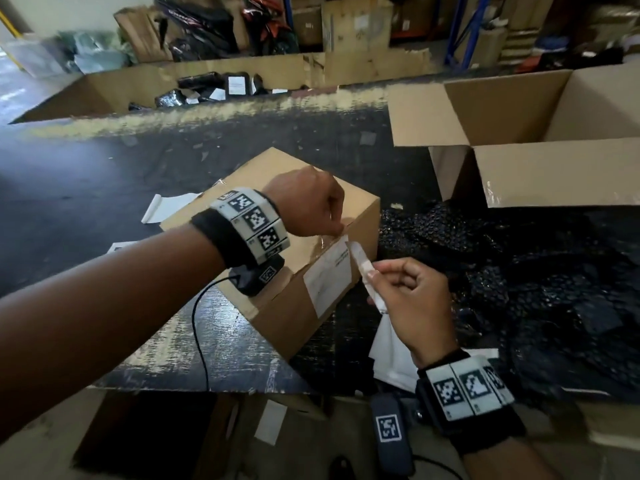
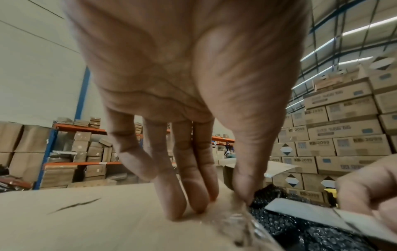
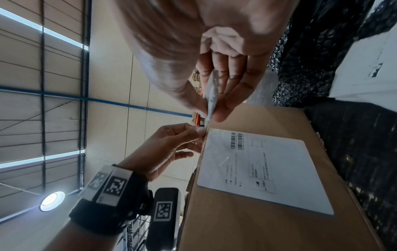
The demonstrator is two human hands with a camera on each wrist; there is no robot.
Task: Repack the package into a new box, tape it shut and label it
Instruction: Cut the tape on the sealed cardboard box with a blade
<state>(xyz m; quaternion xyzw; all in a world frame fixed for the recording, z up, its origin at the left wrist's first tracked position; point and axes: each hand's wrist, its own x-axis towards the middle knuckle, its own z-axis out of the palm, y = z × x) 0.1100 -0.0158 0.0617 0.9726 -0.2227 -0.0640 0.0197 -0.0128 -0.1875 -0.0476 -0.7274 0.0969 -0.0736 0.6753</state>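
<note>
A small brown cardboard box lies closed on the dark table, with a white shipping label stuck on its near side face. My left hand rests on the box's top edge: straight fingers press the top and the thumb sits at the edge by the label's upper corner. My right hand pinches a narrow white paper strip just right of that corner. The right wrist view shows the strip between thumb and fingers, above the label. Crinkled clear tape shows at the box edge.
Black bubble wrap is heaped right of the box. A large open carton stands at the back right. A long carton with black parcels lies beyond the table. White paper scraps lie on the worn table.
</note>
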